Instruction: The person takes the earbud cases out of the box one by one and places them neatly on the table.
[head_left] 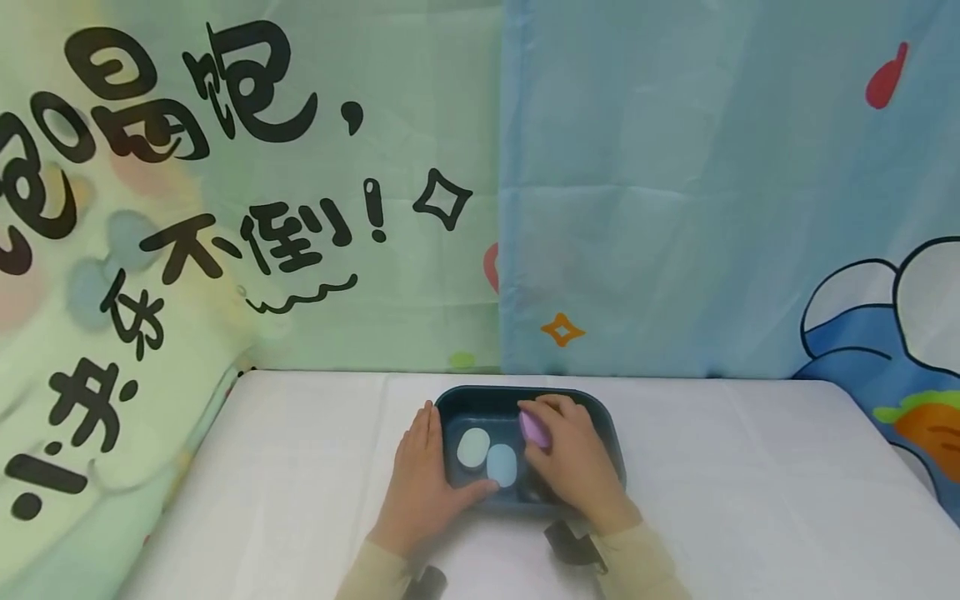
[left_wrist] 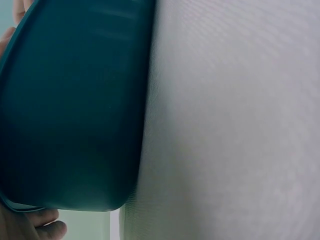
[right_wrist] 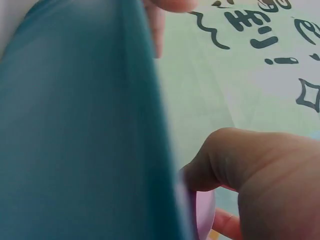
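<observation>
A dark blue rectangular tub (head_left: 551,505) stands on the white-covered table. On its floor lie a pale green oval piece (head_left: 473,448) and a light blue oval piece (head_left: 502,466), side by side. My left hand (head_left: 427,487) holds the tub at its near left corner, fingers along the outer left wall and thumb reaching over the front rim. Over the right part of the tub, my right hand (head_left: 573,454) pinches a smooth purple oval piece (head_left: 534,428) between thumb and fingers. The right wrist view shows only the edge of this purple piece, partly hidden by the tub wall and thumb.
White cloth (head_left: 300,483) covers the table on both sides of the tub. Close behind the table hangs a printed curtain (head_left: 637,208), green on the left and blue on the right. Dark camera mounts (head_left: 573,543) sit at both wrists.
</observation>
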